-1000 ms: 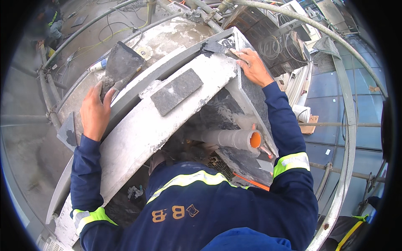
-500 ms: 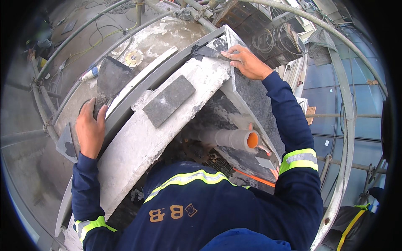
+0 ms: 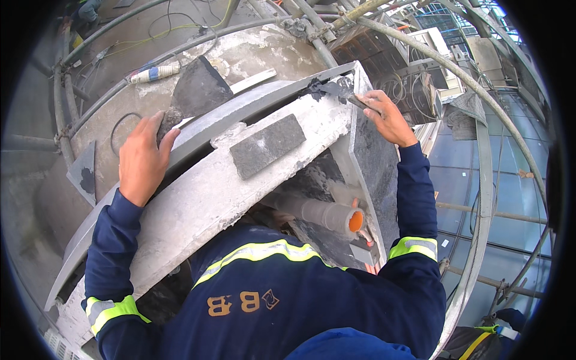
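My right hand grips the handle of a putty knife. Its blade lies by dark paste at the far right corner of a curved stone slab. My left hand is at the slab's outer edge, with thumb and fingers closed on the near end of a dark, flat, roughly triangular plate; whether this is a trowel I cannot tell. Between my hands, a dark grey rectangular block rests on the whitish, mortar-smeared ledge.
A grey pipe, orange inside, sticks out below the ledge. Scaffold tubes curve around the work. Beyond the slab lie a white cylindrical tool and a white strip. A grey triangular piece stands at left.
The whole view has shifted and turned. The putty knife now slants down toward my right hand. The dark plate by my left hand has moved outward, covering more of the round disc behind it.
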`<state>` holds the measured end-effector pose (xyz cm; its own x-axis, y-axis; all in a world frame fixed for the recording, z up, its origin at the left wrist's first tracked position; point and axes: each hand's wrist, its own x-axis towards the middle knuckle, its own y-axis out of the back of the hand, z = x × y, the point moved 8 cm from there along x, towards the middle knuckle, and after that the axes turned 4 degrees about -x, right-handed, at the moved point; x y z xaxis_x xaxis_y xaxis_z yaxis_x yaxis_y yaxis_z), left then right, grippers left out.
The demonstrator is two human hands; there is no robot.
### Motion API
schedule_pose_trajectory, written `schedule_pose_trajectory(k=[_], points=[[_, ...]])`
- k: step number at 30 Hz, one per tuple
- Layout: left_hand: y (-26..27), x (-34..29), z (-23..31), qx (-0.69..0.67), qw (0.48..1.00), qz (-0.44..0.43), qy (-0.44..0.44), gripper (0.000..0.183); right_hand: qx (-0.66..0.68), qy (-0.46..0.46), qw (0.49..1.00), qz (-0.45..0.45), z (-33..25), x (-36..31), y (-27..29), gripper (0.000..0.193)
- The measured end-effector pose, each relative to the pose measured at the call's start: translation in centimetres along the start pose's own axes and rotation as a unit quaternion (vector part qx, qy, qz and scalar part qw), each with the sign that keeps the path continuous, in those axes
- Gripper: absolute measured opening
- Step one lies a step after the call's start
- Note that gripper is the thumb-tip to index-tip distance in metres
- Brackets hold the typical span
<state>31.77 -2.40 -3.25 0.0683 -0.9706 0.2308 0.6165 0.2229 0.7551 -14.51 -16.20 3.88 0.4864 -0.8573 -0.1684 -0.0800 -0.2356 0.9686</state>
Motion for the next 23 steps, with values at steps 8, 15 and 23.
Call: schedule_pose_trajectory(k=[8,15,23], points=[[-0.5,0.3,-0.4,0.013,1.000,-0.005,-0.021,0.040,0.029,0.029,0.999,0.026,0.4,1.1,-1.8,0.042],[-0.6,0.4,-0.4,0.013,1.000,-0.010,-0.021,0.040,0.032,0.047,0.998,0.007,0.4,1.0,-2.8,0.044],[-0.6,0.4,0.1,0.026,0.999,-0.011,-0.023,0.040,0.022,0.037,0.998,-0.047,-1.3,0.7,-2.4,0.044]])
